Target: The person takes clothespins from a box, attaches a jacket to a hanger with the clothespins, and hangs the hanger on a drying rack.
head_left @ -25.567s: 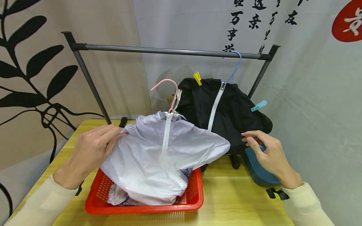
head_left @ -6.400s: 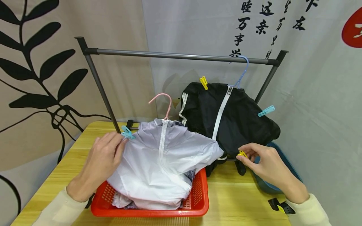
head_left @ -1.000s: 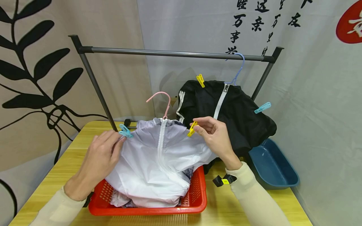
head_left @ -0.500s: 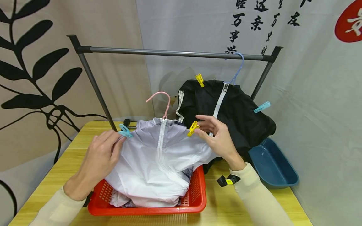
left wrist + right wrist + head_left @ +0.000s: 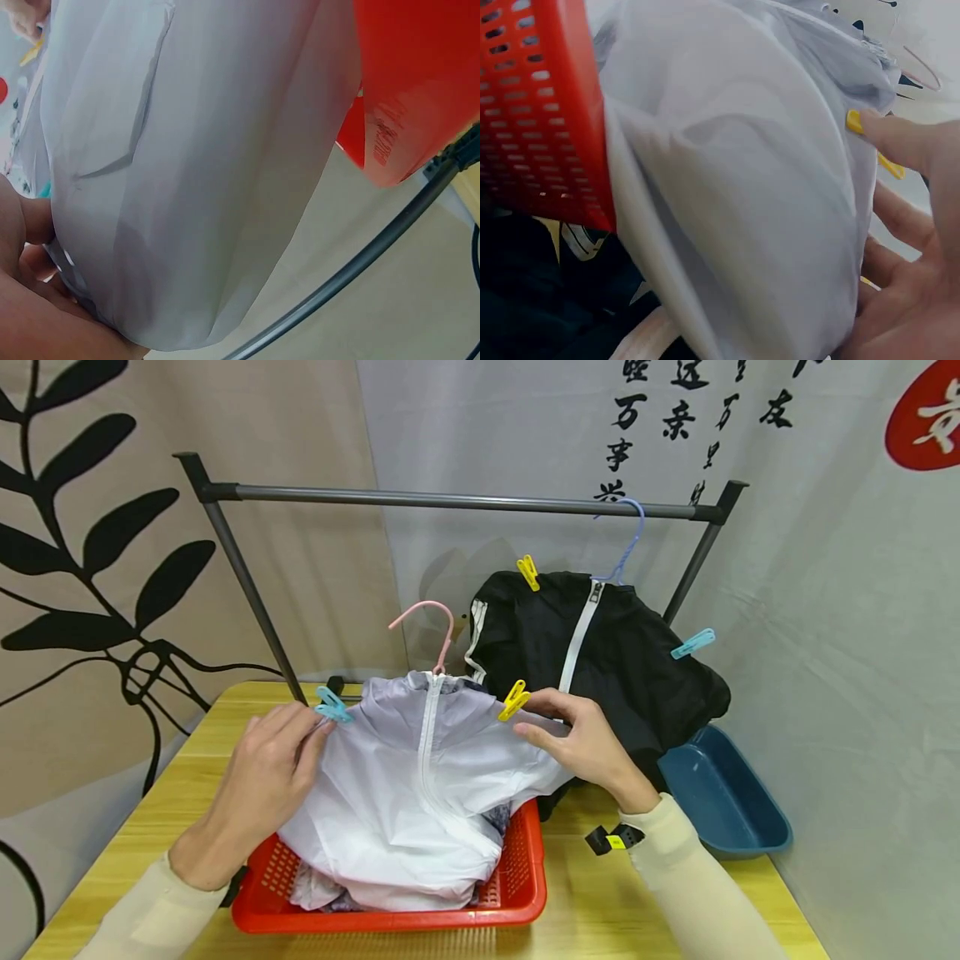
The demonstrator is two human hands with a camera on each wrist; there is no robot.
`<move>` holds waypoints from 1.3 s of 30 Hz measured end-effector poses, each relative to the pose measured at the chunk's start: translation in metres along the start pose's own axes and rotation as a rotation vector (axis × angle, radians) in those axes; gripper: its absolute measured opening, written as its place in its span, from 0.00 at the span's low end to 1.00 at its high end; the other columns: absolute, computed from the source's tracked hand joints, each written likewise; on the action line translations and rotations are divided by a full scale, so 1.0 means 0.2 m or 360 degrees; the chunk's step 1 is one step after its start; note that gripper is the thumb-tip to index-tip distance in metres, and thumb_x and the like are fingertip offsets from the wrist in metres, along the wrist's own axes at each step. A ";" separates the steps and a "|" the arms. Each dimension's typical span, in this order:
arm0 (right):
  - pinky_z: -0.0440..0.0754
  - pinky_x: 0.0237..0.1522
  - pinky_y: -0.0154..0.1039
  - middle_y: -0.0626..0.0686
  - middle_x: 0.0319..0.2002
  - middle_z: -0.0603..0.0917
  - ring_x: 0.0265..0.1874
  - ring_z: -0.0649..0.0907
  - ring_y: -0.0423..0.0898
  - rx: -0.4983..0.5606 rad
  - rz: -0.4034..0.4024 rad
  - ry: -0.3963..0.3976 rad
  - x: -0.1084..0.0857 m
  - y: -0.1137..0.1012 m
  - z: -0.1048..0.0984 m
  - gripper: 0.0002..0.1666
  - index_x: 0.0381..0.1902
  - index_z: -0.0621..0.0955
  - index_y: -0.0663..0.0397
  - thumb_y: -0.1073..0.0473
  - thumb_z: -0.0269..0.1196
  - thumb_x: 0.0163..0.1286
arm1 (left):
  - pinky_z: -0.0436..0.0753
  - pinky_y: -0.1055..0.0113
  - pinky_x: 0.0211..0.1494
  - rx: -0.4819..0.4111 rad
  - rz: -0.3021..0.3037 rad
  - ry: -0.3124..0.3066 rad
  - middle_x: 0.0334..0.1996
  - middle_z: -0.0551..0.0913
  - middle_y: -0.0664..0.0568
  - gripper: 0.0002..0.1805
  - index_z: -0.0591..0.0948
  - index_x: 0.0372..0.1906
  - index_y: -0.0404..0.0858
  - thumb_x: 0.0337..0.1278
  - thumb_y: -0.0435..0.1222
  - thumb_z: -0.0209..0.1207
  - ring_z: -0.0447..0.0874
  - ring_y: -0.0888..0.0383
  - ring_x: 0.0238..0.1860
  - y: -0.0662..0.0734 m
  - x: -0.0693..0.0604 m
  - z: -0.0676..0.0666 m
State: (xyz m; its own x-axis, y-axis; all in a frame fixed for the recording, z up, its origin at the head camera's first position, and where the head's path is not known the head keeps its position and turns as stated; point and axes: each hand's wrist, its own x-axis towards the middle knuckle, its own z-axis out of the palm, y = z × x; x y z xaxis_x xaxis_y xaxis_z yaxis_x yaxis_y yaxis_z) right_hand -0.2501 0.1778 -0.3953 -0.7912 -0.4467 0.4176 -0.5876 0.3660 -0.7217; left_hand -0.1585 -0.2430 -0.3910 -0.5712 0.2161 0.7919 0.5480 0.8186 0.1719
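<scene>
A pale lilac-white zip jacket point(image 5: 390, 793) hangs on a pink hanger point(image 5: 442, 639), its lower part in the red basket. My left hand point(image 5: 258, 777) holds the jacket's left-side shoulder, right by a light blue clothespin point(image 5: 332, 706) clipped there. In the left wrist view the fingers point(image 5: 37, 225) curl at the fabric's edge. A yellow clothespin point(image 5: 513, 701) sits on the other shoulder. My right hand point(image 5: 588, 739) is beside it, thumb and fingers spread apart at the sleeve. In the right wrist view its thumb lies near the yellow clothespin point(image 5: 855, 121).
The red basket point(image 5: 390, 920) stands on the wooden table point(image 5: 592, 910). Behind, a black jacket point(image 5: 600, 668) with yellow and blue clothespins hangs from the grey rack bar point(image 5: 450, 500) on a blue hanger point(image 5: 628, 547). A dark blue basin point(image 5: 735, 797) stands at right.
My right hand brought a yellow clothespin over from the basin's side to the jacket's shoulder and has let go of it, shifting slightly down. The blue clothespin was absent at first. Left hand stays.
</scene>
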 end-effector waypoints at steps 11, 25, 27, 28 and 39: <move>0.90 0.53 0.34 0.48 0.50 0.98 0.45 0.91 0.44 -0.0042 -0.0010 0.0025 -0.02 0.04 -0.01 0.09 0.54 0.96 0.45 0.58 0.79 0.79 | 0.68 0.62 0.46 -0.0014 -0.0023 0.0000 0.37 0.89 0.46 0.05 0.90 0.47 0.35 0.74 0.25 0.70 0.85 0.49 0.39 0.01 0.01 0.00; 0.88 0.46 0.32 0.51 0.44 0.98 0.40 0.90 0.40 0.0092 -0.0091 0.0164 -0.04 0.07 0.01 0.05 0.46 0.97 0.49 0.64 0.77 0.78 | 0.69 0.65 0.46 -0.0031 -0.0038 -0.0012 0.38 0.90 0.47 0.07 0.91 0.49 0.36 0.73 0.24 0.72 0.83 0.52 0.38 0.01 0.01 0.01; 0.87 0.45 0.32 0.51 0.44 0.98 0.40 0.90 0.40 0.0081 -0.0084 0.0190 -0.05 0.07 0.01 0.05 0.45 0.97 0.50 0.65 0.77 0.78 | 0.69 0.66 0.46 -0.0031 -0.0042 -0.0021 0.39 0.90 0.47 0.07 0.92 0.49 0.36 0.73 0.24 0.72 0.83 0.53 0.38 0.01 0.01 0.01; 0.87 0.45 0.32 0.51 0.43 0.98 0.39 0.90 0.40 0.0074 -0.0087 0.0201 -0.05 0.07 0.02 0.05 0.45 0.97 0.50 0.65 0.77 0.78 | 0.69 0.66 0.47 -0.0035 -0.0050 -0.0023 0.39 0.91 0.47 0.08 0.92 0.49 0.36 0.72 0.24 0.73 0.83 0.54 0.38 0.02 0.01 0.01; 0.85 0.43 0.28 0.54 0.41 0.99 0.37 0.91 0.37 0.0003 -0.0193 0.0332 -0.07 0.08 0.04 0.06 0.44 0.97 0.61 0.62 0.78 0.79 | 0.77 0.82 0.55 -0.0100 -0.0209 -0.0010 0.44 0.93 0.44 0.09 0.93 0.50 0.35 0.69 0.26 0.76 0.91 0.48 0.42 0.00 0.01 0.00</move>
State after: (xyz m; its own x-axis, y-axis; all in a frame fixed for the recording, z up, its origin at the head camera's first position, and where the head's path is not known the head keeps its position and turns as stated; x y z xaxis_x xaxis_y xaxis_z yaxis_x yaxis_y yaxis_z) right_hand -0.2474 0.1830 -0.4162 -0.7329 -0.3087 0.6062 -0.6802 0.3182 -0.6603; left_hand -0.1588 -0.2426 -0.3899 -0.6440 0.1130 0.7566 0.5056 0.8051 0.3101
